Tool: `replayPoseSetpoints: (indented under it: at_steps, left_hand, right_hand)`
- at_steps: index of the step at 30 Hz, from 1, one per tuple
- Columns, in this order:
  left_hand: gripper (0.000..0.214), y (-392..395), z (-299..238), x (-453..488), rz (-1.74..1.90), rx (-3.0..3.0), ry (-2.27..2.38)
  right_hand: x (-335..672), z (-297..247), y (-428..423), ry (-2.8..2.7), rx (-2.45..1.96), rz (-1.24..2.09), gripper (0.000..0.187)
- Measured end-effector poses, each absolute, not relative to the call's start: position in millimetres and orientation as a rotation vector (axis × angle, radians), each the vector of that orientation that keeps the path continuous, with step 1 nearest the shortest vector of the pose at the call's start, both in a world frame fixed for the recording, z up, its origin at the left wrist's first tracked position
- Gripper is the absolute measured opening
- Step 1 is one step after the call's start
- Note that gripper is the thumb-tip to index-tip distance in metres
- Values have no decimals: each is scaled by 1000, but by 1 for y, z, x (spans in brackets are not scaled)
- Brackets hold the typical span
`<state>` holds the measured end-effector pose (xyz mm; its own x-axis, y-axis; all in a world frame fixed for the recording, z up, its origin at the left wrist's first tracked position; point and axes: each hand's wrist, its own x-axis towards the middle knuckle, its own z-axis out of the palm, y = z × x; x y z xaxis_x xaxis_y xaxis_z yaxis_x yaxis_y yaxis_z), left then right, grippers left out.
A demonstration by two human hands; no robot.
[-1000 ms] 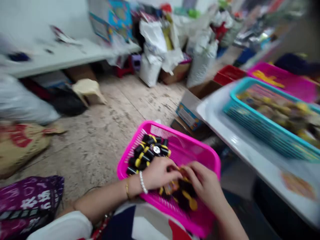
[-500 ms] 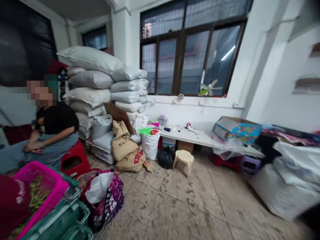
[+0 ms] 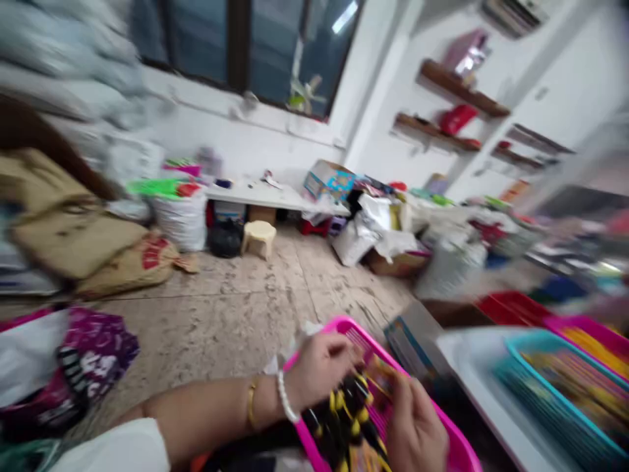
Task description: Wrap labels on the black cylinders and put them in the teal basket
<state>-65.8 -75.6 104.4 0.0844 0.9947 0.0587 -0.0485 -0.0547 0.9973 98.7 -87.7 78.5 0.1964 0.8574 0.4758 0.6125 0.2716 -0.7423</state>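
Observation:
Both hands are over a pink plastic basket [image 3: 462, 449] low in the view. My left hand [image 3: 322, 367], with a white bead bracelet [image 3: 286, 396] at the wrist, is above the basket's left side, its fingers curled in. Whatever is in its fingertips is too blurred to make out. At the basket's right side, my right hand [image 3: 415, 419] pinches a flat orange-yellow piece [image 3: 381, 377], perhaps a printed packet. Beneath them lie several black-and-yellow items [image 3: 344, 410], their kind unclear from motion blur.
To the right, a teal basket [image 3: 560, 400] of orange-brown items sits on a white surface [image 3: 466, 347]. A purple printed bag [image 3: 98, 347] stands at left. Farther off are a beige stool [image 3: 259, 237], brown sacks [image 3: 78, 236] and a white low table [image 3: 246, 191].
The view has swung right and down. My two hands and the pink basket under them have come into sight; the seated person has left the view.

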Motion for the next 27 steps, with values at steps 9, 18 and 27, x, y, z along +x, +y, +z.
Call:
replayPoseSetpoints:
  at_steps: [9, 18, 27]
  left_hand:
    - [43, -66, 100, -68, 1064, 1196, 1022]
    - [34, -65, 94, -62, 1022, 1284, 1046]
    - [30, -64, 96, -63, 946, 1183, 1044]
  right_hand:
    - [100, 62, -88, -1518, -1340, 432, 28]
    - [109, 51, -91, -1594, -1396, 325, 28]
    - [106, 49, -92, -1591, -1407, 281, 29]
